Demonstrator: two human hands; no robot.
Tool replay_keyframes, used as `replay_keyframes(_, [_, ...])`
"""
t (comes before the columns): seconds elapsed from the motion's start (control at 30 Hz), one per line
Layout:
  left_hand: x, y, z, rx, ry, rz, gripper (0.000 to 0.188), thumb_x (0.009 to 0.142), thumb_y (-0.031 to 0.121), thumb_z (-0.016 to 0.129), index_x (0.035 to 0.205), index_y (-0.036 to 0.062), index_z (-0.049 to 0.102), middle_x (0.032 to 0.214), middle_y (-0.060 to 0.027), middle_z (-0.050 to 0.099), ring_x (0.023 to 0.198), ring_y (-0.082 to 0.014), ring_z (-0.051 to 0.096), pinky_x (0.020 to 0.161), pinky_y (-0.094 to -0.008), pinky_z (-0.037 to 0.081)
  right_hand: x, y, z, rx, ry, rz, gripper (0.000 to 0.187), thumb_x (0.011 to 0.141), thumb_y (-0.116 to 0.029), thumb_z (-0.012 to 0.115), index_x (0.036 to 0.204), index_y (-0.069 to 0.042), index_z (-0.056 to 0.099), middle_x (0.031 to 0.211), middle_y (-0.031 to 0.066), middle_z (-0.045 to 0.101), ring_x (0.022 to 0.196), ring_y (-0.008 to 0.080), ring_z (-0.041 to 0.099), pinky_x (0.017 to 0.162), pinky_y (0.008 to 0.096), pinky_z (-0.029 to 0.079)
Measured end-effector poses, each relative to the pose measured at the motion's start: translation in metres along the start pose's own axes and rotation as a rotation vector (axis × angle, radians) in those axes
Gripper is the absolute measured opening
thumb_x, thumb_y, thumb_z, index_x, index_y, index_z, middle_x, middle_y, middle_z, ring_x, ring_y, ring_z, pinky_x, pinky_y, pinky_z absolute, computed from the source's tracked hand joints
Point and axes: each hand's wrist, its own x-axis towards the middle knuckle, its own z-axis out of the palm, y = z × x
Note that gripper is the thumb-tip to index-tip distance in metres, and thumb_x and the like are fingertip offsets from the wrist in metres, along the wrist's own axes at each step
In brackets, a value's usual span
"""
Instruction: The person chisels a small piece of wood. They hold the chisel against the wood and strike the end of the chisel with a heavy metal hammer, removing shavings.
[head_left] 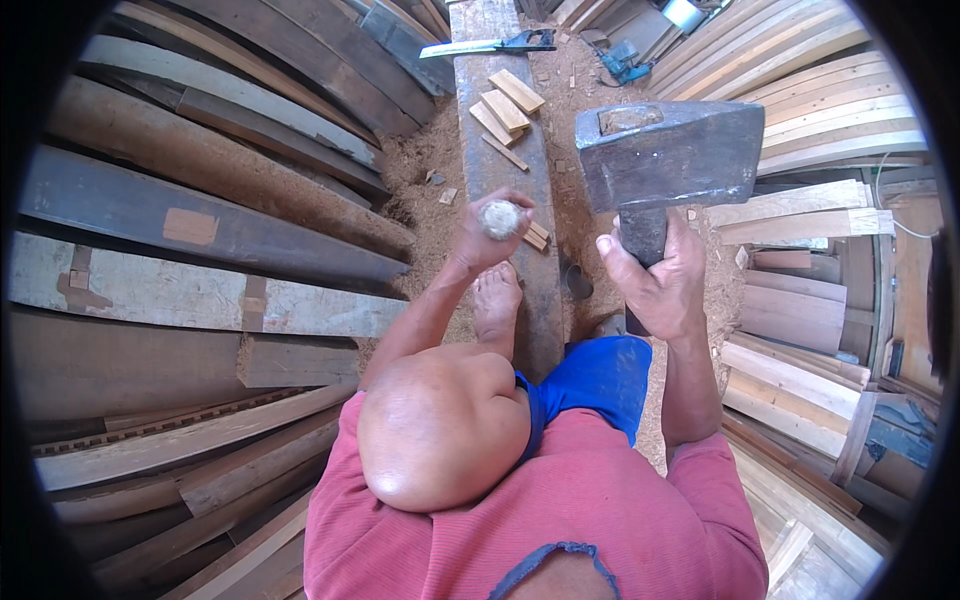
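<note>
My left hand point(470, 240) is closed round an upright tool, seen from above, with a worn, whitish, rounded handle end point(499, 219). Its lower part is hidden, so I cannot tell whether it is a chisel. Raised on the right, my right hand point(668, 285) grips a heavy mallet by its dark handle. The mallet's dark block head point(668, 160) stands above that hand. Below my left hand, a light wood strip point(537, 236) lies on a narrow plank bench point(545, 310). My bare foot point(497, 300) rests on the bench just behind it.
Farther along the bench lie several small wood pieces point(503, 110) and a handsaw point(490, 46). A teal power tool point(622, 68) sits on the sawdust-covered floor point(420, 165) beyond. Stacked boards point(200, 215) line the left side, and more timber point(800, 215) is piled at right.
</note>
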Motion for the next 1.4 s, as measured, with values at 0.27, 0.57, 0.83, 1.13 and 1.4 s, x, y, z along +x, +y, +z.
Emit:
replay_keyframes(0.27, [-0.005, -0.006, 0.001, 0.287, 0.026, 0.427, 0.018, 0.079, 0.01, 0.072, 0.097, 0.0047, 0.069, 0.085, -0.0077, 0.071, 0.077, -0.0137, 0.067, 0.069, -0.0278, 0.052, 0.009, 0.076, 0.016, -0.765, -0.371, -0.251, 0.029, 0.079, -0.018, 0.072, 0.1, -0.003, 0.058, 0.076, 0.0208, 0.065, 0.074, 0.0403, 0.065, 0.065, 0.0473, 0.051])
replay_keyframes(0.57, [-0.011, 0.008, 0.002, 0.037, -0.186, 0.103, 0.021, 0.076, 0.009, 0.076, 0.096, 0.0048, 0.069, 0.082, -0.0069, 0.071, 0.071, -0.0162, 0.066, 0.066, -0.0301, 0.053, 0.003, 0.074, 0.016, -0.5, -0.233, -0.183, 0.027, 0.079, -0.017, 0.067, 0.097, -0.003, 0.053, 0.075, 0.0233, 0.064, 0.076, 0.0421, 0.065, 0.068, 0.0502, 0.05])
replay_keyframes(0.83, [0.007, -0.021, 0.006, 0.026, 0.191, 0.057, 0.027, 0.075, 0.003, 0.072, 0.101, 0.0028, 0.066, 0.092, -0.0075, 0.069, 0.082, -0.0135, 0.064, 0.074, -0.0282, 0.051, -0.003, 0.083, 0.022, -0.511, -0.381, -0.005, 0.034, 0.078, -0.019, 0.07, 0.102, 0.002, 0.058, 0.08, 0.0249, 0.065, 0.077, 0.0426, 0.065, 0.067, 0.0449, 0.051])
replay_keyframes(1.13, [0.001, -0.019, 0.0, -0.003, 0.115, 0.028, 0.013, 0.084, 0.007, 0.07, 0.095, 0.004, 0.066, 0.085, -0.0028, 0.066, 0.079, -0.0092, 0.06, 0.07, -0.0266, 0.05, -0.008, 0.05, 0.011, -0.156, -0.247, 0.099, 0.035, 0.079, -0.014, 0.07, 0.105, 0.006, 0.057, 0.073, 0.0232, 0.064, 0.065, 0.0329, 0.066, 0.062, 0.038, 0.05])
replay_keyframes(1.4, [0.006, 0.008, -0.004, -0.128, 0.079, -0.099, 0.011, 0.087, 0.012, 0.07, 0.093, 0.0046, 0.067, 0.079, -0.0002, 0.063, 0.071, -0.0064, 0.057, 0.064, -0.0238, 0.048, -0.008, 0.033, -0.005, -0.075, -0.164, 0.058, 0.033, 0.08, -0.008, 0.07, 0.107, 0.006, 0.058, 0.078, 0.0178, 0.066, 0.065, 0.0203, 0.065, 0.063, 0.0336, 0.05])
